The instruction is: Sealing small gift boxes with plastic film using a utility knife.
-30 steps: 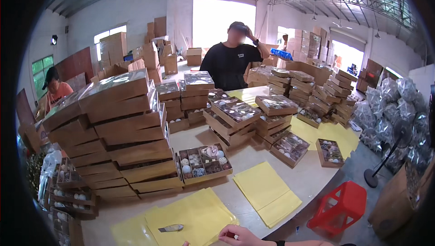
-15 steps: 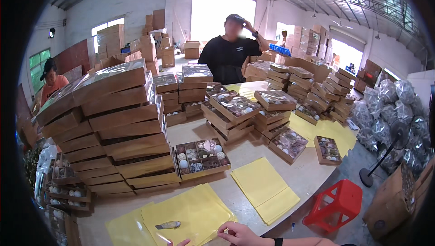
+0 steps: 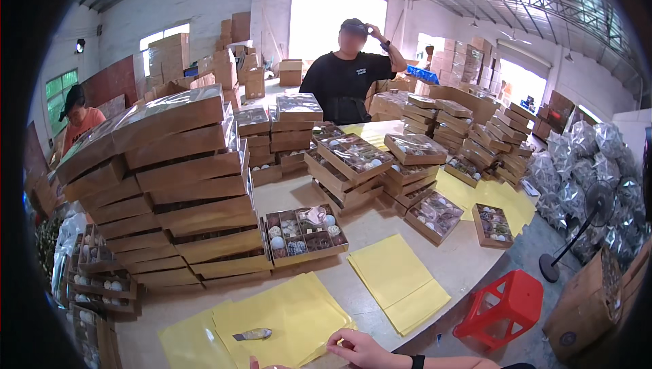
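My right hand [image 3: 360, 348], with a black band on its wrist, is at the front edge of the table, beside the yellow sheets [image 3: 285, 314]. Its fingers are curled in with thumb and forefinger close together; whatever they may hold is too small to make out. Of my left hand [image 3: 255, 363] only fingertips show at the lower rim, by the same sheets. A utility knife [image 3: 252, 334] lies on those sheets, touched by neither hand. Further in sits a divided cardboard box [image 3: 305, 234] of white balls and dried pieces. Another pile of yellow sheets [image 3: 399, 284] lies to the right.
A tall stack of boxes [image 3: 197, 213] rises on the left. More stacked boxes [image 3: 350, 165] fill the table's far half. Across it stands a person in black [image 3: 353, 77]; another person [image 3: 81, 121] is far left. A red stool [image 3: 502, 308] and a fan [image 3: 598, 202] stand right.
The view has shifted slightly. My left fingertips have dropped a little lower and leftward toward the rim. My right hand stays nearly in place, and the boxes and sheets have not moved.
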Motion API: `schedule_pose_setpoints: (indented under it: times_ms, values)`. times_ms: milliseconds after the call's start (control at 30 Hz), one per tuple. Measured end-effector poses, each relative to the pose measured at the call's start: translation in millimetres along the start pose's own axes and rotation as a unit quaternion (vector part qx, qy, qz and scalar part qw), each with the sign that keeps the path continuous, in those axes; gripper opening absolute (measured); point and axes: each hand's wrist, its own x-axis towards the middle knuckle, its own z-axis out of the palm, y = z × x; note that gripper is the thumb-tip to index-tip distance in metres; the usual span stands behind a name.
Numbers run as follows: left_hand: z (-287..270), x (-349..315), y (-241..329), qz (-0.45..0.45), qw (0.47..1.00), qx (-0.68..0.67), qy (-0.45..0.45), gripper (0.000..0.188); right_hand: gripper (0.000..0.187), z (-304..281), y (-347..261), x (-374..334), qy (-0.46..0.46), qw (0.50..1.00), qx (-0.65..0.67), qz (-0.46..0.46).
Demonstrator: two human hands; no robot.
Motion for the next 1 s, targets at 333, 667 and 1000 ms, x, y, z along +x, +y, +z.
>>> schedule_pose_setpoints:
  times_ms: [333,667,1000]
  values:
    - [-10.6,12.4,27.2,-0.219,0.969,-0.113,-0.032,0.064,0.005,-181.3,-159.9,44.3,0.254,0.857,0.290,-0.343]
    - [-2.6,7.4,-10.7,-0.029,0.998,0.035,-0.039,0.096,0.016,0.9,-41.7,6.8,-0.289,0.957,0.022,-0.029]
    - [17.4,-14.6,-36.2,-0.013,0.998,0.045,-0.038,0.099,0.016,8.9,-45.0,4.7,-0.219,0.970,0.108,0.006]
